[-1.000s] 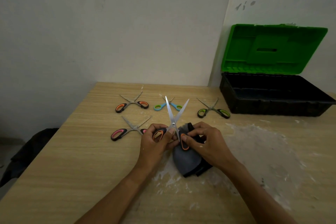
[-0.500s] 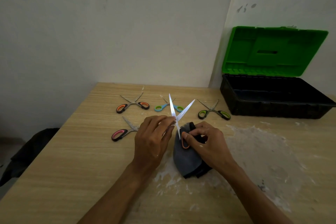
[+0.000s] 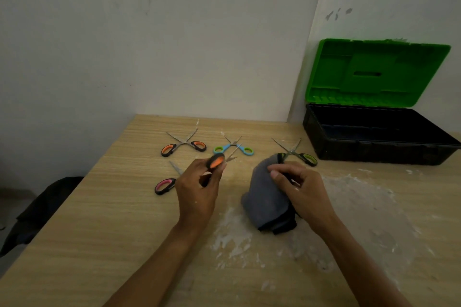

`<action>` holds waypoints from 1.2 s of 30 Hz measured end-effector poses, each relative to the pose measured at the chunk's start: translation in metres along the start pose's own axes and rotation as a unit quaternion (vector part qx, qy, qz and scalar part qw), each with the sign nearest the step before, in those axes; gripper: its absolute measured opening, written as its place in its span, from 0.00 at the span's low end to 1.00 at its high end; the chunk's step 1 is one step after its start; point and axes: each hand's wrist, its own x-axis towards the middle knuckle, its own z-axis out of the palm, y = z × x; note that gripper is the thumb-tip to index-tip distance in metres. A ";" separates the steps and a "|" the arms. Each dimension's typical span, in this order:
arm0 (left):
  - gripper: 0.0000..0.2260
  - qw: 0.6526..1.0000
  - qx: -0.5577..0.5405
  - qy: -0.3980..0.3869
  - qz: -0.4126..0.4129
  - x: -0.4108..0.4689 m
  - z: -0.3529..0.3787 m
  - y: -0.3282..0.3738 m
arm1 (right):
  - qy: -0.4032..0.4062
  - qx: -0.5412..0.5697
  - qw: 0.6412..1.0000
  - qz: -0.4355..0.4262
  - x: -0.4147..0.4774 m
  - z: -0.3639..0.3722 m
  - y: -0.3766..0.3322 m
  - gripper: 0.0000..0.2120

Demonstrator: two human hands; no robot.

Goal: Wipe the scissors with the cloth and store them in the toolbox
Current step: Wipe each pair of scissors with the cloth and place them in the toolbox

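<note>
Scissors (image 3: 215, 162) in left hand (image 3: 197, 189), toolbox (image 3: 374, 154) open

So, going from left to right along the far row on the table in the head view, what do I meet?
orange scissors → blue scissors → green scissors → toolbox

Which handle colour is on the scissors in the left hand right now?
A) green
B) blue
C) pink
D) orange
D: the left hand grips the orange-handled scissors. The pink-handled scissors, blue-handled scissors and green-handled scissors lie on the table, and the right hand grips the gray cloth.
</note>
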 end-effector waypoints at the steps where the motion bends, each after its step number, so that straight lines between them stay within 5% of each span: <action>1: 0.06 0.995 -0.052 0.008 -0.088 -0.001 0.001 0.000 | -0.010 0.002 1.000 0.000 0.001 -0.004 0.001 0.12; 4: 0.03 0.922 -0.232 0.020 -0.310 -0.003 0.003 -0.003 | -0.018 0.068 0.997 0.031 0.005 -0.012 0.003 0.19; 7: 0.03 0.888 -0.274 0.016 -0.368 -0.002 0.004 -0.005 | 0.017 0.142 0.985 0.093 0.008 -0.012 0.006 0.22; 13: 0.06 0.883 -0.287 0.017 -0.371 -0.003 0.004 -0.003 | 0.093 -0.092 0.989 0.077 0.009 -0.019 0.013 0.19; 19: 0.04 0.886 -0.281 0.021 -0.367 -0.002 0.003 -0.003 | 0.151 0.006 0.988 0.042 0.010 -0.029 0.006 0.17; 23: 0.03 0.896 -0.267 0.000 -0.354 -0.006 0.005 -0.004 | 0.225 -0.089 0.969 -0.047 0.003 -0.021 -0.003 0.09; 30: 0.07 0.935 -0.189 -0.063 -0.294 -0.020 0.012 0.007 | 0.028 -0.248 0.944 -0.216 -0.020 0.063 -0.014 0.17; 36: 0.03 0.967 -0.121 -0.064 -0.216 -0.020 0.011 0.016 | 0.037 -0.263 0.951 -0.161 0.003 0.061 -0.010 0.13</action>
